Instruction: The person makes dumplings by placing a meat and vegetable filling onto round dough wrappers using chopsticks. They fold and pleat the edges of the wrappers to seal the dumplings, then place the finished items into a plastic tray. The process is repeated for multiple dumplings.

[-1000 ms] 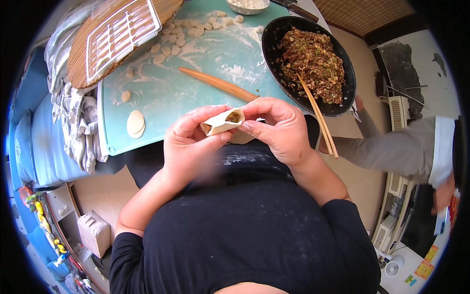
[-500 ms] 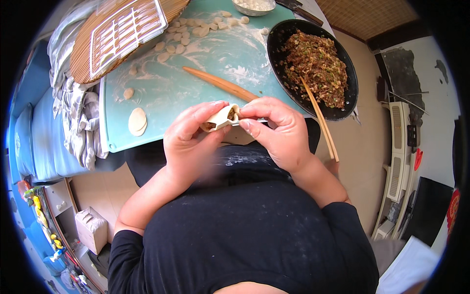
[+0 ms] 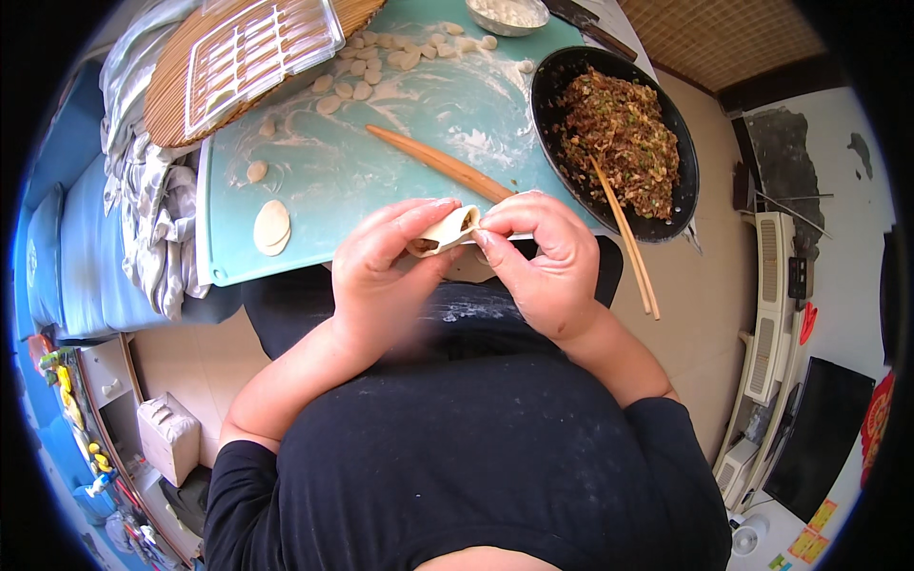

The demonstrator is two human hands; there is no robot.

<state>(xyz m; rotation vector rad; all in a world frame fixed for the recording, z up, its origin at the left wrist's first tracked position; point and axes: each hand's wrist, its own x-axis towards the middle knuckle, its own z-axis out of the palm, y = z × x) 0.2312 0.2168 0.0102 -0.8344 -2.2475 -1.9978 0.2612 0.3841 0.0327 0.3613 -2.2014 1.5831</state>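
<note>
A filled dumpling (image 3: 446, 234), its wrapper folded over brown filling, is held between my two hands just off the near edge of the mat. My left hand (image 3: 386, 257) grips its left side between thumb and fingers. With thumb and forefinger, my right hand (image 3: 547, 252) pinches the right end of the wrapper, where a gap still shows at the fold. Beyond my hands a wooden rolling pin (image 3: 438, 162) lies slantwise on the floury green mat (image 3: 314, 214). Two overlapping round wrappers (image 3: 272, 226) lie to the left.
At the right stands a black pan (image 3: 540, 105) of minced filling (image 3: 624, 133), with chopsticks (image 3: 624, 233) resting in it and jutting out nearside. Several dough pieces (image 3: 362, 71) lie at the back, near a flour bowl (image 3: 509, 17). A plastic tray (image 3: 257, 62) rests on a round woven mat (image 3: 167, 109).
The wrapper's right end has narrowed between my fingers, and less filling shows there. Both hands keep their hold. The whole view has shifted slightly.
</note>
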